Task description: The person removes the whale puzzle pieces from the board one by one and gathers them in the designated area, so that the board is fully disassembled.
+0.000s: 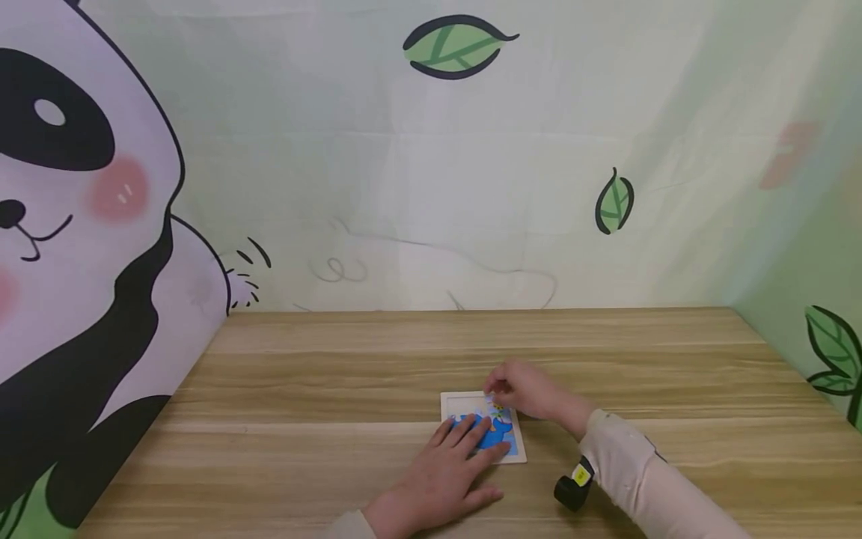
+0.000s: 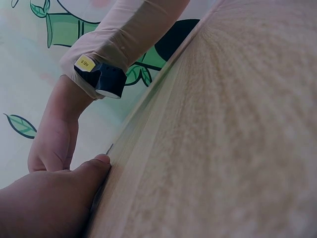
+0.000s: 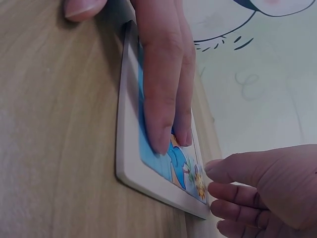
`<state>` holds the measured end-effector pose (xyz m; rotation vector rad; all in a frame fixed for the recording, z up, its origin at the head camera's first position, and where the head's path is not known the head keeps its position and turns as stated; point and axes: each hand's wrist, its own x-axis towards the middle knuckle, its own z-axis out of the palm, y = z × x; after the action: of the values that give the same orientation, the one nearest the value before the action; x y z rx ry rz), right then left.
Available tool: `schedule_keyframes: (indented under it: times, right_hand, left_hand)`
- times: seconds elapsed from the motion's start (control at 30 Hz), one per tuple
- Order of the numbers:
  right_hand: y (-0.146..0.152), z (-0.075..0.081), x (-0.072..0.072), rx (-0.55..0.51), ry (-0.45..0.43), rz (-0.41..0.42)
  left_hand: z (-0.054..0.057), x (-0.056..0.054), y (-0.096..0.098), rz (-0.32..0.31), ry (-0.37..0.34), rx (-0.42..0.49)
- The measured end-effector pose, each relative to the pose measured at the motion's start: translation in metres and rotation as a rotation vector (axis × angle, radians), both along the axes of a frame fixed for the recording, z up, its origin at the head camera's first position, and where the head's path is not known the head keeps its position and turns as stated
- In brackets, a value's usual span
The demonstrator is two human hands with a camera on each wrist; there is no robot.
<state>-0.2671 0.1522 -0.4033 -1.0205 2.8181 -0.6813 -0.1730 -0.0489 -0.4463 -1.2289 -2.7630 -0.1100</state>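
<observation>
A small framed jigsaw puzzle (image 1: 494, 438) lies on the wooden table, with a blue picture inside a pale rim. At its far left, part of the bare backing shows. My left hand (image 1: 447, 471) rests on the near part of it, fingers spread; in the right wrist view, two left fingers (image 3: 161, 99) lie on the light blue area. At the far right corner is my right hand (image 1: 525, 388), fingers curled and thumb tip beside the yellow sunflower (image 3: 199, 186). Whether it pinches a puzzle piece I cannot tell.
The wooden table (image 1: 323, 374) reaches back to a wall printed with a panda (image 1: 148, 299) and leaves. A black wrist camera (image 1: 572, 490) with a yellow label is strapped at the right sleeve (image 1: 626, 464).
</observation>
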Motion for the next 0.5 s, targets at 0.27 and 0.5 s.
schedule_keyframes:
  times: [0.27,0.5]
  right_hand:
    - [-0.0018,0.0002,0.0006,0.023,-0.023,-0.026]
    - [-0.0027,-0.0009,0.0004,0.034,-0.026,-0.038]
  left_hand:
    - [0.0001,-0.0004,0.0006,0.007,-0.026,-0.007]
    - [-0.0004,-0.0003,0.0006,0.007,-0.031,-0.010]
